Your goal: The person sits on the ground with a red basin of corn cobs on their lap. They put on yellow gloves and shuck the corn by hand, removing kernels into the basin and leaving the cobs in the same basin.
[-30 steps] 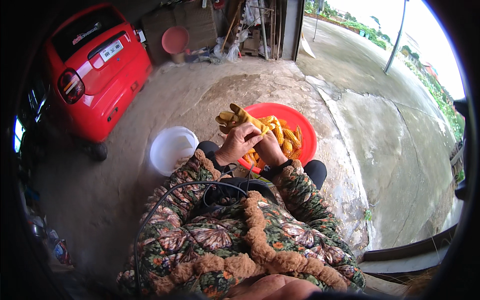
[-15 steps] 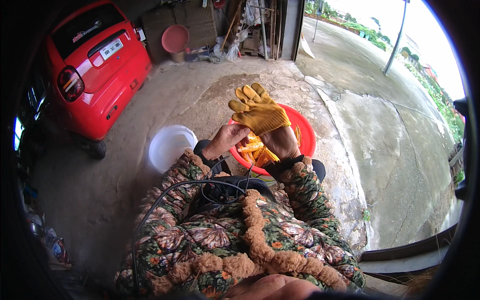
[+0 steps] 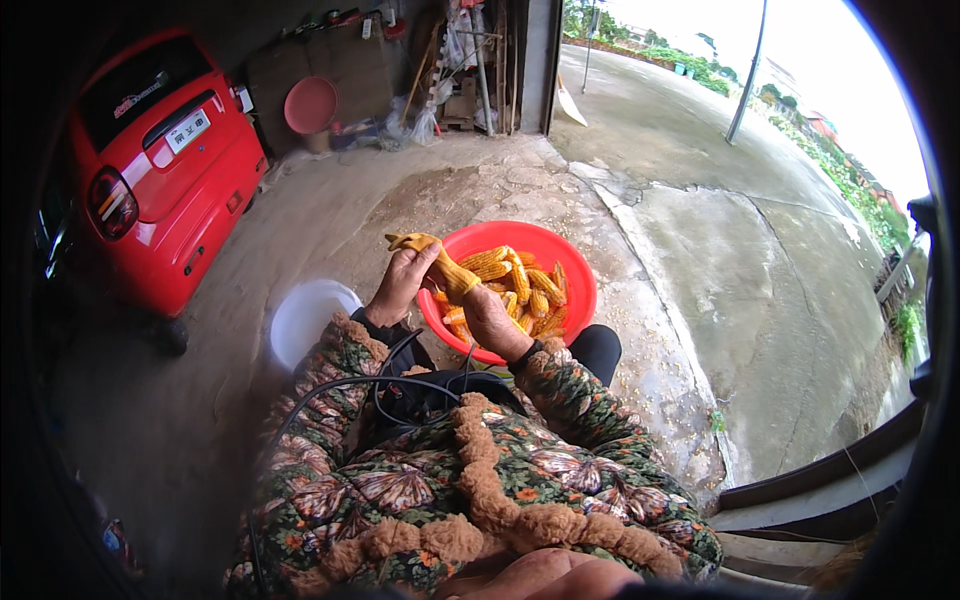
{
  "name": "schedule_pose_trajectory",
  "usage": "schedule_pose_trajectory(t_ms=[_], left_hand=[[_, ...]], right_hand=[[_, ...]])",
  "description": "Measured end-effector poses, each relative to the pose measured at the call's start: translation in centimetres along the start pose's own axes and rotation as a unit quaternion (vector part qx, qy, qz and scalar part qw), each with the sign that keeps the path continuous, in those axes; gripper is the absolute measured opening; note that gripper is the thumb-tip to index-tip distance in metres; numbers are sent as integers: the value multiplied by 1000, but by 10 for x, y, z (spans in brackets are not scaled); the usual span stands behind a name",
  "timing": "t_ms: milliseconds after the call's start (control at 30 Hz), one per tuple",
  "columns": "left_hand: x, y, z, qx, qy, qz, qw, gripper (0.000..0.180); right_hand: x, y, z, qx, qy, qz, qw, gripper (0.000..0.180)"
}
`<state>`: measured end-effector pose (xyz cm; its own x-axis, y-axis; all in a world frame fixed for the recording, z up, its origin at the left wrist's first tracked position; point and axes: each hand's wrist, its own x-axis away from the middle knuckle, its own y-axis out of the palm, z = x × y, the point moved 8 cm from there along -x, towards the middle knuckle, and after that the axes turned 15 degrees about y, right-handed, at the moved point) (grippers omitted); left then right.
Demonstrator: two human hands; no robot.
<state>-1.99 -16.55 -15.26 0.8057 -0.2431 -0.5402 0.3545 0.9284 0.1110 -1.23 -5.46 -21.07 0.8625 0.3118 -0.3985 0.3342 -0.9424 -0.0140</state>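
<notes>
A yellow work glove [image 3: 455, 274] sits over the fingers of my right hand [image 3: 489, 318], leaving the back of that hand and the wrist bare. My left hand [image 3: 399, 284] is closed on the glove, whose fingertips stick out to the left above it. The fingers of my right hand are hidden inside the glove. Both hands are over the left side of a red basin [image 3: 583, 290]. Several yellow corn cobs [image 3: 520, 278] lie in the basin.
A white bucket [image 3: 300, 325] stands left of the basin. Beyond it is a red car [image 3: 175, 200]. By the back wall are a pink basin [image 3: 311, 105], boards and plastic bags. Loose kernels dot the concrete right of the red basin. A black cable [image 3: 345, 382] crosses my lap.
The glove has turned from upright with spread fingers to pointing left. Both hands have moved left and my left hand now grips the glove. More of the corn shows.
</notes>
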Motion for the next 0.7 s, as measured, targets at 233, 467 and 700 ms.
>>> schedule_pose_trajectory(t_ms=[233, 467, 700], left_hand=[[4, 28, -6, -231, 88, -153, 957, 15], [1, 13, -13, -394, 110, -81, 909, 12], [9, 26, -8, -310, 136, -136, 931, 5]], right_hand=[[1, -14, -18, -235, 123, 13, 964, 20], [5, -6, -29, 70, 2, 42, 997, 20], [0, -4, 35, -40, 218, -67, 973, 26]])
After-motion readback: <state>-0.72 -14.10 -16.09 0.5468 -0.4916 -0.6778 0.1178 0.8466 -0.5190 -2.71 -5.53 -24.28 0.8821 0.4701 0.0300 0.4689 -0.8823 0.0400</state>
